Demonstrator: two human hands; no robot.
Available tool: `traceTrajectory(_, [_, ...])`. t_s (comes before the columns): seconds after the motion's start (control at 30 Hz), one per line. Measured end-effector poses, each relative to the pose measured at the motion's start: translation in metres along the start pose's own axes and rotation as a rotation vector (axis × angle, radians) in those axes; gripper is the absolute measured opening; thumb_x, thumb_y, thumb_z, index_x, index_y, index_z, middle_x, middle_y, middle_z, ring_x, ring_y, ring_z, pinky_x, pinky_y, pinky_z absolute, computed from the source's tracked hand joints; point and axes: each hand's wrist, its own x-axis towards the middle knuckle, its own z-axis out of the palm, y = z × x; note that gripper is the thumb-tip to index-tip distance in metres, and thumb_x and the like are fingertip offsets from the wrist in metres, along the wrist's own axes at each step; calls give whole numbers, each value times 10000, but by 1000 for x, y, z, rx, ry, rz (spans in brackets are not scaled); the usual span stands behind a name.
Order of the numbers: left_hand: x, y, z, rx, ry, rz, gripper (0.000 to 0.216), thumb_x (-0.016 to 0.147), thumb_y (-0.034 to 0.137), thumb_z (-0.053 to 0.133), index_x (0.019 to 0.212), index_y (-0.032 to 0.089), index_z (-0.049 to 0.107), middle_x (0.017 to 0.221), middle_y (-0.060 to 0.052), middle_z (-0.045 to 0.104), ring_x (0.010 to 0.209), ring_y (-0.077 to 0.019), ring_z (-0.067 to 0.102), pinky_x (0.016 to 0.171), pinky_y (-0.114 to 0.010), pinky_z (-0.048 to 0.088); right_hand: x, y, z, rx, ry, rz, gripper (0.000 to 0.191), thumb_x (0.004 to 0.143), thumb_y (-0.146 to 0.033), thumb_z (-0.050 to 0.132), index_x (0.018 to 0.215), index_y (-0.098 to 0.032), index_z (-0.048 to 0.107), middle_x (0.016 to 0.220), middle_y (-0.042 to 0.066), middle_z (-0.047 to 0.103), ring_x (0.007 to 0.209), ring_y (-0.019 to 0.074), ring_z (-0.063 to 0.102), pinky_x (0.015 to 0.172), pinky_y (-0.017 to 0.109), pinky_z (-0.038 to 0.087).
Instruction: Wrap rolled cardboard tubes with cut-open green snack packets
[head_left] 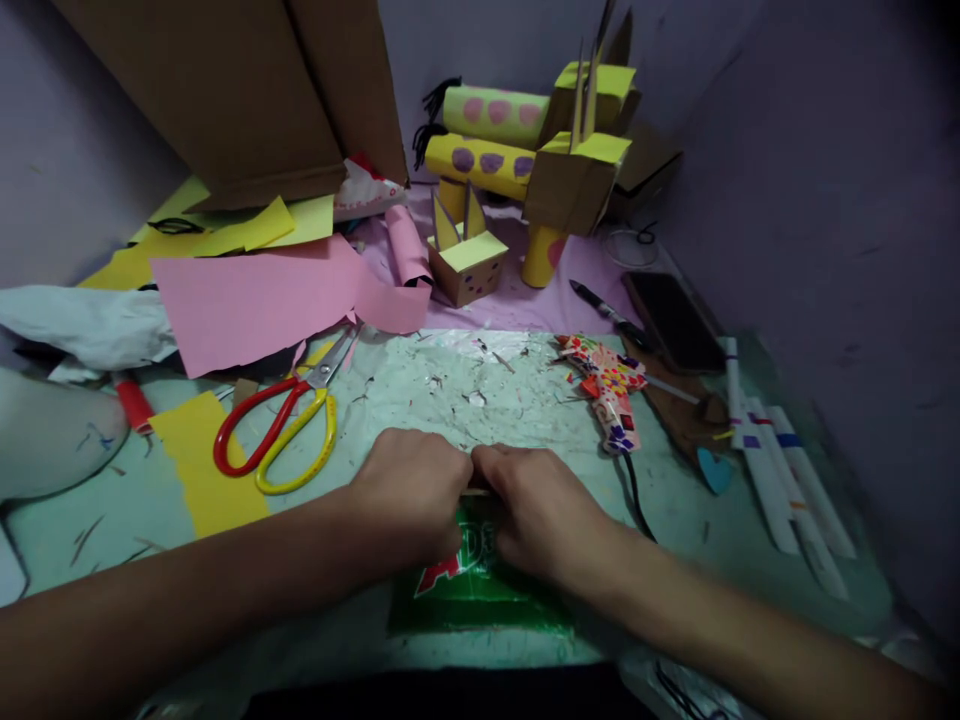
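Note:
My left hand (416, 490) and my right hand (544, 510) are closed side by side, knuckles up, at the front middle of the table. Between them shows a thin brown edge of a piece of cardboard (475, 491), which both grip; my fingers hide most of it. Right below lies a green printed sheet (480, 605) with red and white letters, partly covered by my hands. Scissors (300, 400) with one red and one yellow handle lie left of my left hand. To the upper right of my right hand is a flower-patterned glue gun (609, 390) with a black cord.
Pink paper (255, 300) and yellow paper (210, 465) lie left. Cardboard animal figures, including a small box head (469, 268) and a spotted yellow tube (480, 160), stand at the back. A phone (675, 318), pen (600, 305) and white markers (787, 480) are right.

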Motion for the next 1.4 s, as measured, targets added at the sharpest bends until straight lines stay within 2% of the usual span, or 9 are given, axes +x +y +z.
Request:
traceTrajectory(0.2, [-15, 1, 26, 108, 202, 123, 158, 732, 103, 453, 678, 168, 587, 671, -85, 603, 688, -247, 576, 594, -357, 394, -15, 3, 21, -185, 292, -231, 242, 567, 18, 422, 661, -186, 512, 635, 31, 566, 607, 164, 475, 531, 278, 299])
traceTrajectory(0.3, [-17, -10, 22, -1, 155, 125, 98, 672, 120, 492, 689, 187, 561, 696, -45, 593, 645, -207, 557, 533, -308, 356, -17, 10, 19, -143, 213, -218, 249, 624, 21, 426, 731, -178, 531, 689, 28, 570, 643, 160, 488, 556, 267, 332])
traceTrajectory(0.43, [-17, -22, 10, -231, 12, -34, 20, 643, 187, 518, 654, 204, 521, 692, -2, 580, 612, -166, 530, 494, -259, 305, -16, 15, 5, -37, 62, -99, 182, 741, -59, 489, 860, -174, 566, 813, 36, 603, 730, 157, 542, 616, 257, 379])
traceTrajectory(0.6, [-15, -22, 9, -248, 1, -81, 23, 618, 190, 501, 612, 206, 486, 609, 5, 542, 579, -159, 501, 485, -258, 271, -12, 13, -6, -73, -59, 0, 85, 728, -126, 570, 783, -182, 602, 768, 24, 611, 673, 154, 543, 592, 265, 356])
traceTrajectory(0.8, [-17, -15, 11, -155, 31, -16, 119, 538, 134, 494, 574, 202, 402, 628, 4, 522, 566, -161, 481, 471, -269, 246, -14, 10, 5, -142, 27, -110, 236, 572, -4, 494, 736, -169, 535, 747, 34, 545, 643, 153, 478, 551, 262, 331])
traceTrajectory(1.0, [-30, -12, 41, 72, 375, 172, 89, 610, 164, 509, 635, 207, 436, 645, -26, 497, 631, -201, 472, 521, -305, 315, -24, 10, 14, -221, 183, -294, 211, 633, 23, 473, 687, -166, 549, 695, 48, 542, 662, 182, 466, 559, 287, 328])
traceTrajectory(1.17, [-28, -18, 36, -78, 257, 115, 153, 592, 64, 459, 640, 199, 405, 670, -10, 497, 618, -165, 475, 495, -262, 280, -29, 21, 1, 94, 13, -63, 325, 595, 21, 499, 823, -186, 604, 782, 19, 599, 720, 155, 545, 622, 251, 383])
traceTrajectory(1.33, [-26, -18, 26, -126, 184, 57, 133, 584, 103, 461, 605, 201, 373, 629, 12, 501, 565, -150, 477, 488, -255, 286, -30, 17, 1, 86, 52, -9, 282, 552, 32, 481, 733, -175, 541, 735, 10, 552, 674, 142, 513, 584, 237, 352])
traceTrajectory(1.4, [-28, -15, 33, -79, 242, 77, 136, 548, 101, 462, 592, 202, 382, 610, 4, 488, 572, -162, 474, 493, -268, 297, -31, 13, 6, 64, 76, -26, 263, 510, 21, 482, 678, -180, 491, 702, 1, 507, 656, 143, 481, 558, 235, 324])
